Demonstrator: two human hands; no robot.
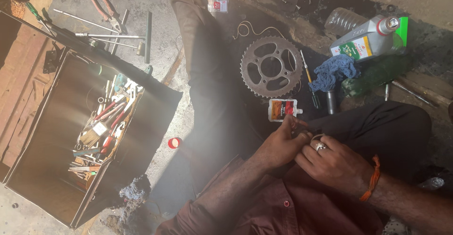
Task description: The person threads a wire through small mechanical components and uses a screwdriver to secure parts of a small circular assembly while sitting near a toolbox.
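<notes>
- Both my hands meet over my lap: my left hand [282,146] pinches a small pale thing [315,136] with fingers drawn together, and my right hand [336,163] curls tight on the same piece from the other side.
- What that piece is I cannot tell; it is mostly hidden between my fingertips, just above my dark trouser leg [377,121].
- My right hand wears a ring [320,146], and an orange thread [372,179] circles that wrist.
- Just beyond my left fingers lies a small red-and-white pouch [282,109] with a spout, flat on the floor.
- Near the pouch, further out, a toothed sprocket [271,67] lies flat; a thin cord [250,27] loops beside its far edge.
- Right of the sprocket lies a screwdriver [309,79], then a blue rag [334,70] bunched up beside it.
- Past the rag, a grey oil bottle [368,39] lies on its side, with a clear plastic bottle [343,21] behind it and a green bottle [377,73] just in front.
- My other leg [203,51] stretches out straight across the floor.
- Well off to my left stands an open metal toolbox [61,121], its tray full of pliers, brushes and spanners.
- Beyond the box, pliers [106,8] and long T-wrenches [113,36] lie on the concrete.
- A small red cap [174,143] sits on the floor between the box and my leg.
</notes>
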